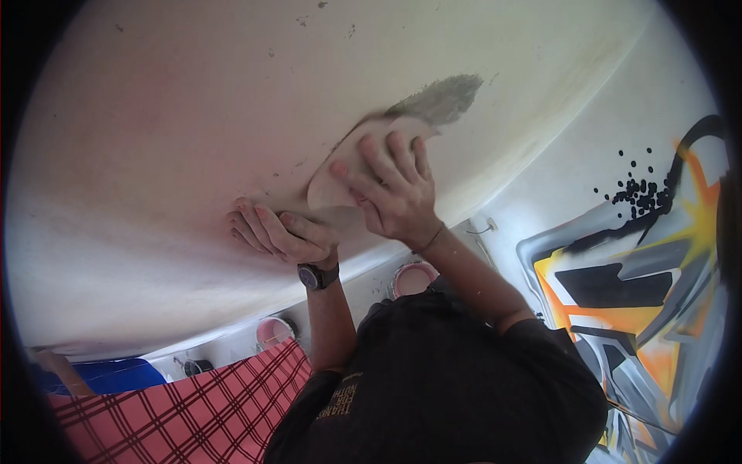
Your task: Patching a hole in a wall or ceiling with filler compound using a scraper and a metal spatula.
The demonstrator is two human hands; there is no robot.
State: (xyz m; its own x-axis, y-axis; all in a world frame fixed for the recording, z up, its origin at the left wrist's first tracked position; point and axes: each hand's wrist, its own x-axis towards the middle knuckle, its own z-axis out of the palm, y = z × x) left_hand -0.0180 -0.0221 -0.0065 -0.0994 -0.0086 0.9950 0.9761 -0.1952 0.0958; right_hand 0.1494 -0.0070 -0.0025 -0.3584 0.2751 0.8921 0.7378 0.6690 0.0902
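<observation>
Fingers (378, 160) of your right hand (398, 203) splay flat over a thin, pale, curved-edged sheet (325, 190) against the whitish plaster wall (178, 131); your left hand (284, 238) curls left of the sheet, grip unclear. Below the sheet, two round pink-rimmed buckets (398, 272) show indistinct contents.

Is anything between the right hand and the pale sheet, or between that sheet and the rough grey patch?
Nothing visible: the right hand lies directly on the pale sheet, whose upper edge meets the grey patch in this view. The left hand is to the lower left.
</observation>
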